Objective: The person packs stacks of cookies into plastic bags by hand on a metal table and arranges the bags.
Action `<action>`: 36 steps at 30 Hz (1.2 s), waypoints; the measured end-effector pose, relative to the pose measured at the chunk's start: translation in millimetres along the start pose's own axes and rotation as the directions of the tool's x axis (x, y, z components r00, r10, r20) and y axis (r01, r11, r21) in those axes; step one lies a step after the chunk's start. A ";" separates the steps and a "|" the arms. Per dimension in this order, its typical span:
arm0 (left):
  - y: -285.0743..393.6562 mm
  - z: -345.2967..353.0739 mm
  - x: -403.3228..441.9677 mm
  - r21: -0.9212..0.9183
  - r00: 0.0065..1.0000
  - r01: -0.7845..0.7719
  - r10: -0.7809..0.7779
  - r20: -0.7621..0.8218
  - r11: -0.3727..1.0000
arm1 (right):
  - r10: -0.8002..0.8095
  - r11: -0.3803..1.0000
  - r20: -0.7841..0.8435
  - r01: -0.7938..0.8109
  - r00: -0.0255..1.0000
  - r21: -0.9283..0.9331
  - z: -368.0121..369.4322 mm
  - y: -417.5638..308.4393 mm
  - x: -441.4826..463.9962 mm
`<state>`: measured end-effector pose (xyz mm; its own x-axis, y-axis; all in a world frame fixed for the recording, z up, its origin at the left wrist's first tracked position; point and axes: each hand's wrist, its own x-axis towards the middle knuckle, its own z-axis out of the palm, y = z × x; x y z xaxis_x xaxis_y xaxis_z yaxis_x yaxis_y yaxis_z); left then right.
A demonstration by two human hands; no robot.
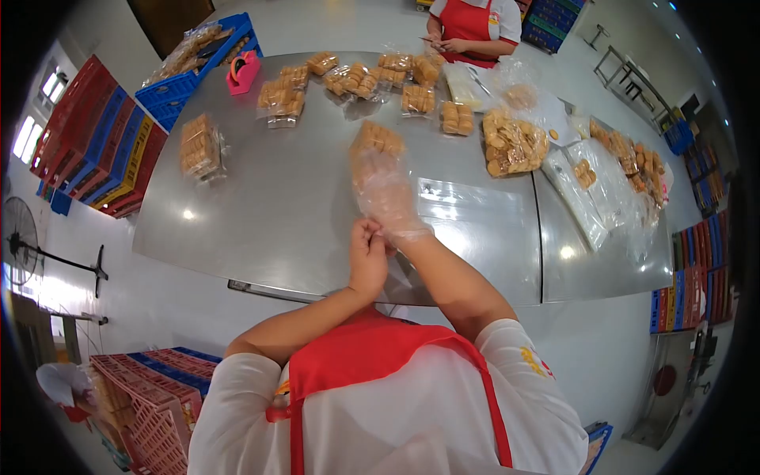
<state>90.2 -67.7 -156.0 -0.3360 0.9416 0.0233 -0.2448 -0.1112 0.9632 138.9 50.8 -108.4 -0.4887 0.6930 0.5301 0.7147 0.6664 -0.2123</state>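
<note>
1. your right hand (385,188) is sitting inside a clear plastic bag (402,214), and the thin, shiny film is wrinkling around it up to the wrist. the film is hiding your fingers partly, so i cannot tell if they are closing.

2. your left hand (369,252) is closing its fingers on the loose edge of this bag, just beside the right wrist.

3. the golden-brown biscuits (380,141) are lying at the far end of the same bag, beyond your right hand, above the middle of the steel table (261,214). their surface is looking dry and ridged under the film.

4. a flat transparent sheet (475,207) is resting to the right of your bag, smooth and reflecting the light.

5. farther away, small blocky packs (418,100) are standing in a loose group, and one lone pack (201,149) is lying at the left. a bulging bag (514,144) is holding many round pieces.

6. a pink tape dispenser (244,74) of glossy look is standing near the far left edge, beside a blue lattice crate (162,101).

7. a co-worker (467,28) in a red apron is staying across the table.
</note>
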 end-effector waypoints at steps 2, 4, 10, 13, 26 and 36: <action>-31.8 -12.5 -1.1 -0.098 0.970 0.183 -0.196 -0.145 0.978 | -0.085 0.944 0.261 0.162 0.962 -0.287 29.0 -9.4 -5.1; -43.9 -23.3 -5.3 -0.146 0.932 0.315 -0.334 -0.137 0.938 | -0.094 0.960 0.239 0.152 0.967 -0.235 40.8 -20.8 -17.6; 14.6 -44.4 -2.2 -0.058 0.788 0.614 -0.609 0.093 0.787 | -0.072 0.997 0.172 0.073 0.982 0.001 13.9 -26.6 -29.3; 61.8 -77.8 -8.0 0.122 0.515 0.779 -0.738 0.436 0.615 | -0.072 0.970 0.170 0.029 0.983 0.241 -28.0 -23.9 -50.6; -13.4 -126.6 87.8 0.677 0.975 -0.155 0.223 -0.014 0.720 | 0.267 0.963 -0.079 -0.269 0.961 -0.028 -52.8 134.7 -39.6; -9.0 -119.1 85.1 0.788 0.968 -0.116 0.248 -0.047 0.604 | 0.594 0.785 0.252 -0.482 0.764 -0.390 -1.2 196.0 97.5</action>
<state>-44.5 -24.4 -194.6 -0.4288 0.8685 0.2488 0.6080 0.0737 0.7905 231.9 248.7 -97.3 -0.0746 0.9946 0.0723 0.9915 0.0817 -0.1014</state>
